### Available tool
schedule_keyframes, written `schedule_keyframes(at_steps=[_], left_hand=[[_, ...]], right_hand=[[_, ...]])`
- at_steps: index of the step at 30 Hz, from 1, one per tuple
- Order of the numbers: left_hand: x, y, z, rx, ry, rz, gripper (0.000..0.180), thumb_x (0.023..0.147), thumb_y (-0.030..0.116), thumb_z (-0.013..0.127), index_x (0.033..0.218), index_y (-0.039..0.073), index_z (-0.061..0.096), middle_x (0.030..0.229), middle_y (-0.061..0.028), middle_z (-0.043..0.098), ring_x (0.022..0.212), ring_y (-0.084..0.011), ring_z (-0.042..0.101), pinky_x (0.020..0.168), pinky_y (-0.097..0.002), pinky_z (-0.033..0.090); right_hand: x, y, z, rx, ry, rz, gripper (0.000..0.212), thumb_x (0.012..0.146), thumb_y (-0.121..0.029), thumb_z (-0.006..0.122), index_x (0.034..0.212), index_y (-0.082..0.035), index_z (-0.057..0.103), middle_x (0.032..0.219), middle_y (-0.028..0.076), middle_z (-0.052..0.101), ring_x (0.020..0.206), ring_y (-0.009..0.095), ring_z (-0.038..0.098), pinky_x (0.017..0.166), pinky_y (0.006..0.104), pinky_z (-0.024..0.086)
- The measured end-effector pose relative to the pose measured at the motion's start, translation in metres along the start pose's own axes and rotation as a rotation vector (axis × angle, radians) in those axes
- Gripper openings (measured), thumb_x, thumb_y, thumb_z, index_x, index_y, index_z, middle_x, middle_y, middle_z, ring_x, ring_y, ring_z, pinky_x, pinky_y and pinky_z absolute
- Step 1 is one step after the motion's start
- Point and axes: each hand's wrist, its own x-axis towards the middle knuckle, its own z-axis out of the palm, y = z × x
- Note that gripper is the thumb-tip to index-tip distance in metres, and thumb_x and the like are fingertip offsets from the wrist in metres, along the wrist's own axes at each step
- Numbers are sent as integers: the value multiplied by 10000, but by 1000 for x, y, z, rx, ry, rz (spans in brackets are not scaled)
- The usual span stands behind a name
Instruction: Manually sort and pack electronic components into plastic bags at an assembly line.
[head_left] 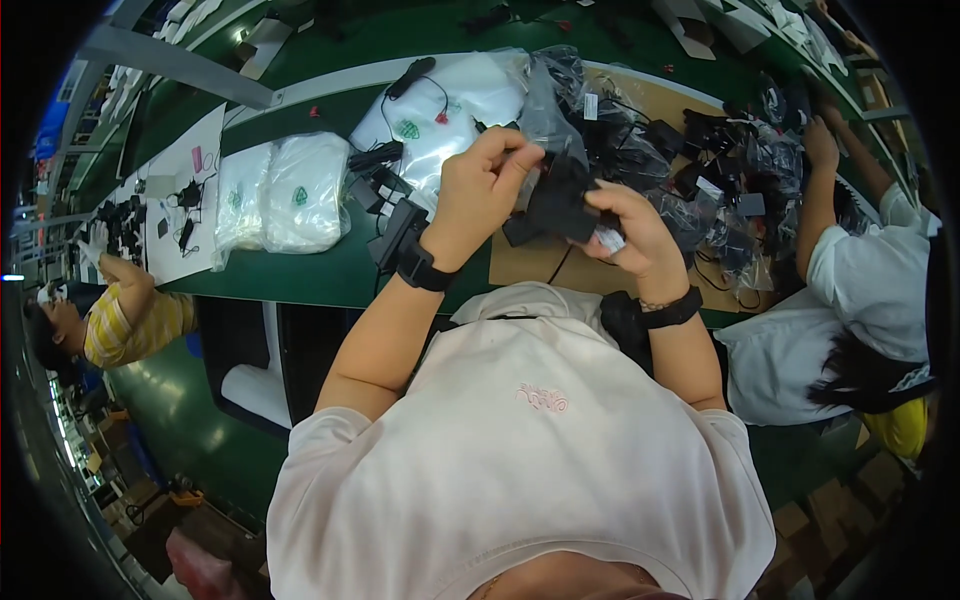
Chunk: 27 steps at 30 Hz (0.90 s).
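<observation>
My right hand (640, 235) is closed round a dark, blocky black piece with a white label (608, 240), held over the table in front of my chest. Its exact kind is hard to make out. Just left of it, my left hand (480, 190) is raised with thumb and forefinger pinched together beside the piece's upper end. Whatever lies in that pinch is too small to name. Beyond my hands, a grey plastic bag (548, 115) lies at the edge of a heap of black adapters and cables (715, 150), many in clear bags.
Stacks of clear plastic bags (308, 195) lie on the green table (290, 275) to the left. Black adapters (375, 185) sit close to my left wrist. A brown cardboard sheet (510, 265) is under my hands. Co-workers sit at far left and close on the right.
</observation>
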Motion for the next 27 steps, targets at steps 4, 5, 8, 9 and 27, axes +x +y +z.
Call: schedule_keyframes(at_steps=[4,5,8,9,27], left_hand=[[-11,-5,8,78,-50,118,136,811,150,615,799,29,555,625,-112,554,506,-188,537,470,-264,404],[-12,-4,11,77,-54,123,136,811,150,615,799,29,555,625,-112,554,506,-188,537,470,-264,404],[-10,-3,16,37,61,101,133,815,136,606,793,26,534,610,-113,543,500,-194,532,468,-267,403],[-8,-3,17,87,96,143,131,818,130,602,793,26,528,605,-105,541,498,-194,530,466,-265,403],[-19,-16,41,154,-47,352,123,798,114,612,804,34,520,676,-118,580,535,-281,560,485,-331,434]], right_hand=[[7,7,12,-26,241,-243,263,817,-158,523,997,34,513,754,88,575,483,102,484,396,200,364],[8,11,17,-25,242,-249,263,817,-158,523,997,34,513,754,88,575,483,102,484,396,200,364],[11,19,26,-624,495,-481,385,772,-158,602,1088,39,505,700,53,586,573,94,517,466,222,397],[11,18,25,-621,496,-482,385,772,-158,602,1088,39,505,700,53,586,573,94,517,466,222,397],[36,13,22,291,227,-490,281,836,-100,540,1082,29,494,925,100,568,804,192,566,710,314,474]])
